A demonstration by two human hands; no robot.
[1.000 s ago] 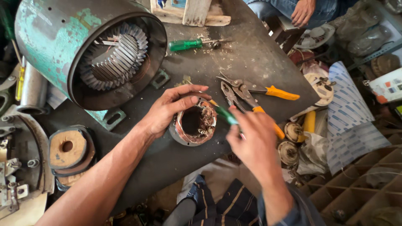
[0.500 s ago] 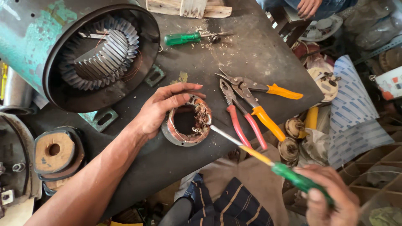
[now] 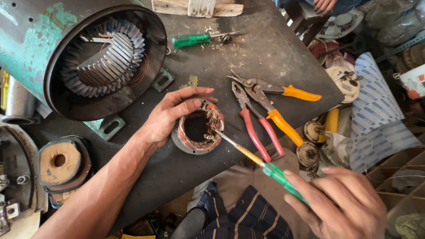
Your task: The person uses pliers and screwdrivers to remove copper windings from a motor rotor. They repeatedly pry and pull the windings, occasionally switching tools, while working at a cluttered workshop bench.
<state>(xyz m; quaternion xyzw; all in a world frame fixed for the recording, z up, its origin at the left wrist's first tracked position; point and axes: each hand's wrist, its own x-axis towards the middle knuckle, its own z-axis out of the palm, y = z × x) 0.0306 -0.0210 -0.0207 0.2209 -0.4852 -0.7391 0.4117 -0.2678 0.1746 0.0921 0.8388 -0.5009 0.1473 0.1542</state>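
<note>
Now steadying a small round stator (image 3: 197, 132) near the middle of the dark worktable (image 3: 274, 48), with the left hand (image 3: 170, 116) curled over its far-left rim, thumb and fingers pressing the metal ring flat to the surface. Gripping a green-handled screwdriver (image 3: 261, 163) in the right hand (image 3: 343, 206), closed around the handle at the near right, and poking the blade tip into the frayed copper winding on the right inner wall of the ring.

Judging the piece as compact and fairly heavy for its size: a stiff steel ring, unlikely to flex, yet carrying brittle, burnt-looking wire that is probably crumbling and snagging easily. Best holding by the outer metal rim, as now, keeping fingertips off the loose strands and away from the blade's path; likely sliding on the smooth tabletop if not pinned down.

Lying just right of the ring, apart from it: red-handled pliers (image 3: 254, 128) and orange-handled snips (image 3: 279, 106), crossing one another. Resting at the far side: a second green screwdriver (image 3: 195, 40) beside a wooden block (image 3: 197, 8). Sitting at the far left: a large teal motor housing (image 3: 84, 57), open end showing slotted laminations. Crowding the right edge: small rotors and striped sacking (image 3: 376, 110).
</note>
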